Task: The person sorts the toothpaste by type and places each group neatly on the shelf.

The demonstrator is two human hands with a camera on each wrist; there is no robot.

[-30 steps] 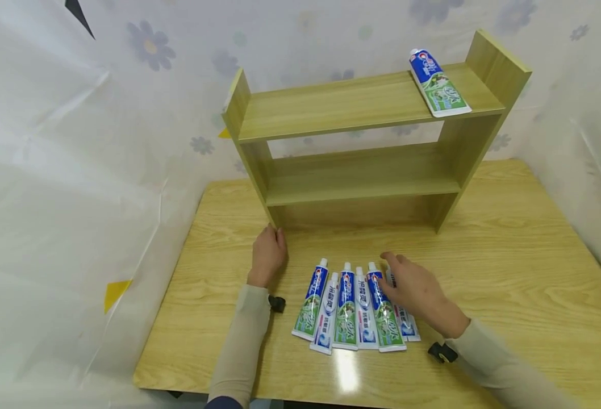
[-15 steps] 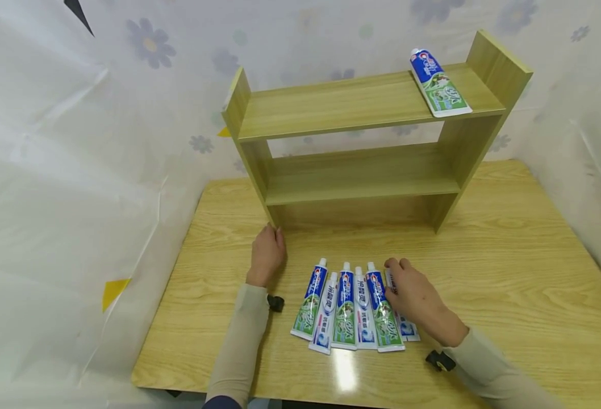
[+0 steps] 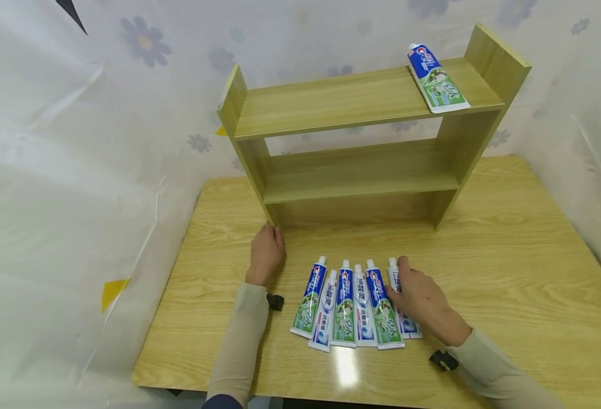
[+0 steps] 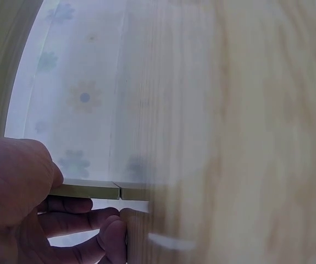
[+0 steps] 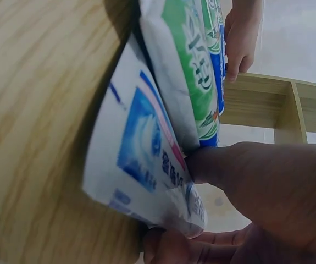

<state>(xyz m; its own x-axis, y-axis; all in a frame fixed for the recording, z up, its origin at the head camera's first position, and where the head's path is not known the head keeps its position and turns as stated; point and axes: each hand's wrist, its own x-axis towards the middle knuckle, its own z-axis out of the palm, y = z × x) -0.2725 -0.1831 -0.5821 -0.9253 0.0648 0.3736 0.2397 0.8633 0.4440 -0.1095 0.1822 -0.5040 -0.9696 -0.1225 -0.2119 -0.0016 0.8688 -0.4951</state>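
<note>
My left hand [image 3: 267,253] grips the bottom front corner of the wooden shelf [image 3: 362,170]; in the left wrist view its thumb and fingers [image 4: 70,223] lie on either side of a board edge. On the tabletop, my right hand [image 3: 427,296] pinches a white toothpaste tube [image 3: 395,277], the rightmost of a row. The right wrist view has the thumb on one side of this white tube [image 5: 141,148] and the fingers beneath it. Right beside it lies a blue-and-green toothpaste tube [image 3: 384,312]. More blue-and-green and white tubes [image 3: 324,313] continue the row leftward, caps away from me.
Another blue-and-green toothpaste tube [image 3: 437,79] lies on the top board at the right, its flat end at the front edge. The wooden table [image 3: 525,250] meets sheet-covered walls at the back and sides. The shelf's middle board [image 3: 362,170] spans between two side panels.
My right hand has closed its fingers on the rightmost white tube and shifted it slightly away from me, its cap now showing. The left hand stays at the shelf corner.
</note>
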